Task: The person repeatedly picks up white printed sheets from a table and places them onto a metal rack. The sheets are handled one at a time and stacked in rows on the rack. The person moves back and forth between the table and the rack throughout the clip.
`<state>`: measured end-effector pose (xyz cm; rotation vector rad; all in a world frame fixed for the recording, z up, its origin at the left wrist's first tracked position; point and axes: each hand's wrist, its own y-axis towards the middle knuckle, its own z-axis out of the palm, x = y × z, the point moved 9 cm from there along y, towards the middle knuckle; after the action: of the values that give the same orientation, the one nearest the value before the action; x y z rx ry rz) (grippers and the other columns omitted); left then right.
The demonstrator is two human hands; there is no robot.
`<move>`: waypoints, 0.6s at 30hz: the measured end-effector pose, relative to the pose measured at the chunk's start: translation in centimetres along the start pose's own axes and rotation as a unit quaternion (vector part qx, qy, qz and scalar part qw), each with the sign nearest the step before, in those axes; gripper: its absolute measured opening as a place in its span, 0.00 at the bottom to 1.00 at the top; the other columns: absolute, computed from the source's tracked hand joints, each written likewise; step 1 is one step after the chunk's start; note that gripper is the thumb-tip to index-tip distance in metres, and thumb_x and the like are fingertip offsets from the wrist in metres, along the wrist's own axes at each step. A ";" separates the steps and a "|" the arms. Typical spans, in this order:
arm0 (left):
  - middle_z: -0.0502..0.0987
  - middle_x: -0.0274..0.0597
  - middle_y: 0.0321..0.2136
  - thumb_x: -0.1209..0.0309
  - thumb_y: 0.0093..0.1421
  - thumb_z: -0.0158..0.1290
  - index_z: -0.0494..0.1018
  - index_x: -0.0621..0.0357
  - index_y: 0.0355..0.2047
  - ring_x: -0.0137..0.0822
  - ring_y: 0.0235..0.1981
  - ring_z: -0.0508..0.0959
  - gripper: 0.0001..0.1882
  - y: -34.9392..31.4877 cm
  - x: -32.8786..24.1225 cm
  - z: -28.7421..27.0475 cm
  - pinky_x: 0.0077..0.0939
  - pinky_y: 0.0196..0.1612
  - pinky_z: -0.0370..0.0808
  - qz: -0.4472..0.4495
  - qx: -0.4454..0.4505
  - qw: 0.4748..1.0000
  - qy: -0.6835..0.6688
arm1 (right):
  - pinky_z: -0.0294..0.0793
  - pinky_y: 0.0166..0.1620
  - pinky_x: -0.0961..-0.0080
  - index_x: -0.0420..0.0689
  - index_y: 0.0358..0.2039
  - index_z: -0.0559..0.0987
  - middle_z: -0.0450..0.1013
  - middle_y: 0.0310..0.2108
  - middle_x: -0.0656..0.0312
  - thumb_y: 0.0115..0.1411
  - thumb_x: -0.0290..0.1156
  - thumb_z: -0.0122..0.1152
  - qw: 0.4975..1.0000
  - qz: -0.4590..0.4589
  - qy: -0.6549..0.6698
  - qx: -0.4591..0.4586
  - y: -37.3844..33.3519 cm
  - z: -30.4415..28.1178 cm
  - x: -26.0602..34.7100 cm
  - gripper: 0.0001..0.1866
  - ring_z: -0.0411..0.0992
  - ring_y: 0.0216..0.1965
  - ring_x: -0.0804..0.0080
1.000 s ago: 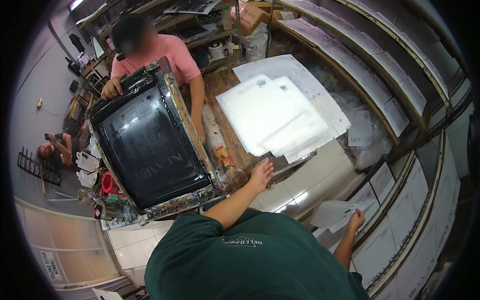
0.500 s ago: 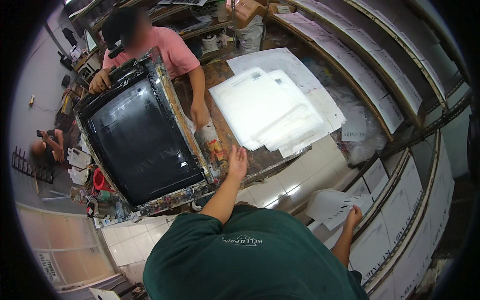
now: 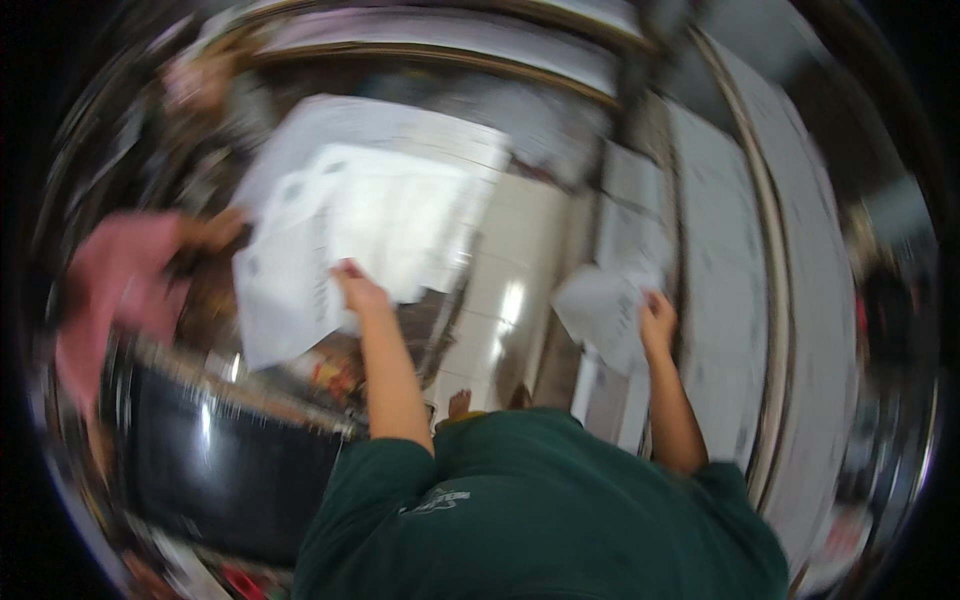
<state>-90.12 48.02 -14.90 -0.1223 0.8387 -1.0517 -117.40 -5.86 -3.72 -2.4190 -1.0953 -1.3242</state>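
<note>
My left hand is closed on the right edge of a thin white printed sheet, which has dark marks and lies at the left of a stack of white sheets. To the right, my right hand pinches another white sheet with dark lettering, held hanging and bent beside the rack. A co-worker's hand is near the far corner of the left sheet; blur hides whether it touches. The picture is smeared by motion.
A black printing screen in a frame is at the lower left, beside the co-worker in a pink shirt. Long racks holding white sheets run along my right side. Pale floor tiles lie between table and racks.
My view has swung to the right, so table and screen sit further left. My left hand, open before, now grips a printed sheet. My right hand still holds its sheet.
</note>
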 end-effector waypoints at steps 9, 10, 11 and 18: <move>0.65 0.47 0.39 0.57 0.61 0.37 0.56 0.73 0.44 0.32 0.40 0.68 0.25 -24.2 4.9 10.3 0.19 0.47 0.68 -0.078 0.247 0.960 0.107 | 0.66 0.40 0.76 0.39 0.41 0.70 0.70 0.34 0.49 0.46 0.19 0.46 0.978 0.176 0.058 -0.097 -14.8 -9.0 -1.6 0.19 0.68 0.36 0.67; 0.64 0.49 0.41 0.58 0.61 0.37 0.53 0.74 0.47 0.33 0.41 0.67 0.27 -26.4 5.7 9.5 0.20 0.49 0.67 -0.096 0.273 0.950 0.122 | 0.65 0.40 0.76 0.38 0.40 0.70 0.70 0.34 0.50 0.46 0.20 0.45 0.973 0.188 0.049 -0.125 -17.3 -10.9 -2.3 0.17 0.68 0.37 0.67; 0.63 0.50 0.43 0.58 0.61 0.38 0.50 0.76 0.49 0.33 0.42 0.67 0.29 -28.2 6.4 8.9 0.21 0.50 0.67 -0.109 0.294 0.940 0.132 | 0.65 0.40 0.76 0.37 0.39 0.71 0.70 0.34 0.51 0.46 0.20 0.45 0.969 0.195 0.039 -0.146 -19.5 -13.0 -2.5 0.16 0.68 0.38 0.67; 0.64 0.49 0.41 0.58 0.61 0.38 0.51 0.72 0.48 0.34 0.43 0.66 0.27 -36.6 6.8 0.4 0.22 0.49 0.67 -0.168 0.343 0.909 0.166 | 0.61 0.34 0.82 0.38 0.31 0.71 0.64 0.25 0.66 0.48 0.25 0.46 0.924 0.260 -0.129 -0.250 -40.0 -28.9 -6.8 0.09 0.60 0.28 0.78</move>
<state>-114.55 23.36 -1.31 0.5420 0.7148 -1.6723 -165.69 5.67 0.52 -3.0104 -0.0928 -1.2228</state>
